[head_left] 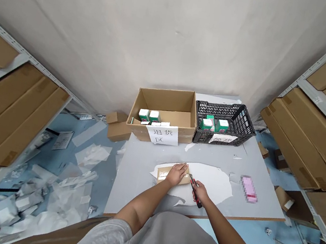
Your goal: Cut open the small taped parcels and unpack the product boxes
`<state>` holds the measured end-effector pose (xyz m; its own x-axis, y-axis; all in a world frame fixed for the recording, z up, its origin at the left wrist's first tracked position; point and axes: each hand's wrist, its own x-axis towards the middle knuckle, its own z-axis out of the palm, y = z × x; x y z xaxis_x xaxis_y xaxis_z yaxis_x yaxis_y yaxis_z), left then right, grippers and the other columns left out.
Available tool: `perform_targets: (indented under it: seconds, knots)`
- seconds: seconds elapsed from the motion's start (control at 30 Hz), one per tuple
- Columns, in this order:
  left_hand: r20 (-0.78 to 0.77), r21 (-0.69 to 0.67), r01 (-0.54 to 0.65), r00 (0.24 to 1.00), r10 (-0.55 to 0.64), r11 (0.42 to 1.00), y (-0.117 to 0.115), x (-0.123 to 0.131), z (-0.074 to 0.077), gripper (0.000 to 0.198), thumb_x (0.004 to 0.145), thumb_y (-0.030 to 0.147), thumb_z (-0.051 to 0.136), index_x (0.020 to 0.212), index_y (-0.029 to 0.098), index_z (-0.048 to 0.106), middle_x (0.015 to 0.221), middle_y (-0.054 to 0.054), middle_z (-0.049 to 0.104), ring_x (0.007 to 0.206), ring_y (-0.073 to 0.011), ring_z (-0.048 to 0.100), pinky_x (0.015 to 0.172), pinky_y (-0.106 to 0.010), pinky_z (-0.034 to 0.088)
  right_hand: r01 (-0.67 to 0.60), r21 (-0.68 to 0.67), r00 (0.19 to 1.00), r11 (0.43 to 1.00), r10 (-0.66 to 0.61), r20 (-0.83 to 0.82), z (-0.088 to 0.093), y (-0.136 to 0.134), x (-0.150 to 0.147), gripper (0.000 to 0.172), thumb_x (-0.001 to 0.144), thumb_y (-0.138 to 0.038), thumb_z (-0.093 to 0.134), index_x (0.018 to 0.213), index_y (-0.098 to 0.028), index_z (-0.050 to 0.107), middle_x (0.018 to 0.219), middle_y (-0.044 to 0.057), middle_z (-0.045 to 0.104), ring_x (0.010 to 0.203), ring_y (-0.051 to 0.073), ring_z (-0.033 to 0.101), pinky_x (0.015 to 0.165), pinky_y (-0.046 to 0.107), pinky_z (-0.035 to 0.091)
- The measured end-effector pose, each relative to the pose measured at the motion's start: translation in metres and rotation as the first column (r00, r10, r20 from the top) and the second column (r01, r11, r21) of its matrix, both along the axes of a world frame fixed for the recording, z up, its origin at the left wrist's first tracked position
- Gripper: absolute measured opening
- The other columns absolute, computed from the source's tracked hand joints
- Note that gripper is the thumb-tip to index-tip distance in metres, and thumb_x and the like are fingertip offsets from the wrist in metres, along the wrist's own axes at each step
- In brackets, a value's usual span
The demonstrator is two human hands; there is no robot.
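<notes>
A small cardboard box [164, 173] lies on a white paper sheet [215, 185] near the table's front edge. My left hand [177, 172] presses flat on top of it, fingers stretched out toward the box's right end. In my right hand [201, 192] is a red and black utility knife [193, 184], the fingers closed around its handle. The knife's tip points up and left, at the right end of the box; whether the blade touches the cardboard is too small to tell.
Behind stand a large open carton [167, 93] and a black plastic crate [245, 131], both holding green and white boxes. A pixelated pink item [248, 189] lies to the right. Shelves with cartons flank the grey table [130, 183]; paper scraps [69, 198] litter the floor at left.
</notes>
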<state>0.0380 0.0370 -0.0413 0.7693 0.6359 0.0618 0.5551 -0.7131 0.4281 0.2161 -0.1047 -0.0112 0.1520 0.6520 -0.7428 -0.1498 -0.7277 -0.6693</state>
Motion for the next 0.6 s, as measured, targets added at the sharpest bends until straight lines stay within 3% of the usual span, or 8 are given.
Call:
perform_targets:
  seconds: [0.13,0.23,0.33,0.47,0.6]
  knots:
    - [-0.017,0.015,0.031,0.999,-0.031,0.999,0.002,-0.002,0.005,0.053,0.11,0.032,0.045,0.162,0.023,0.046,0.161,-0.014,0.056,0.148,-0.0238,0.053,0.122,-0.047,0.042,0.048,0.016,0.999,0.999,-0.048,-0.005,-0.001,-0.006,0.015,0.035,0.083,-0.056,0.066,0.095,-0.026,0.051,0.049,-0.01,0.053,0.035,0.013,0.048,0.037,0.02,0.036]
    - [-0.057,0.061,0.07,0.996,-0.067,0.996,-0.003,-0.005,0.01,0.06,0.11,0.039,0.043,0.167,0.021,0.036,0.169,-0.015,0.045,0.158,-0.0247,0.041,0.127,-0.048,0.034,0.143,0.104,0.988,0.984,-0.149,0.052,-0.002,0.015,0.013,0.041,0.082,-0.058,0.071,0.096,-0.026,0.051,0.052,-0.01,0.053,0.038,0.013,0.05,0.039,0.021,0.039]
    - [-0.106,0.087,0.122,0.988,-0.113,0.989,-0.014,-0.011,0.015,0.073,0.107,0.052,0.048,0.169,0.019,0.028,0.174,-0.018,0.035,0.163,-0.0279,0.03,0.13,-0.051,0.026,0.116,0.151,0.981,0.982,-0.137,0.136,-0.003,0.045,0.002,0.043,0.078,-0.055,0.079,0.096,-0.025,0.053,0.053,-0.011,0.053,0.041,0.013,0.052,0.04,0.022,0.04]
    - [-0.089,0.047,0.025,0.996,-0.021,0.999,-0.034,-0.02,0.019,0.067,0.103,0.054,0.06,0.16,0.023,0.043,0.16,-0.019,0.051,0.15,-0.033,0.047,0.121,-0.052,0.037,0.062,0.121,0.97,0.991,-0.088,0.225,-0.005,0.074,-0.005,0.04,0.075,-0.047,0.086,0.094,-0.024,0.058,0.055,-0.009,0.055,0.044,0.013,0.053,0.043,0.022,0.04]
    - [-0.079,0.026,-0.073,0.994,0.074,0.997,-0.046,-0.021,0.022,0.063,0.098,0.051,0.07,0.149,0.021,0.051,0.145,-0.018,0.058,0.135,-0.0346,0.054,0.112,-0.051,0.044,0.043,0.072,0.968,0.997,-0.059,0.242,-0.011,0.079,-0.001,0.038,0.076,-0.045,0.087,0.096,-0.023,0.062,0.055,-0.007,0.058,0.045,0.014,0.053,0.044,0.024,0.041]
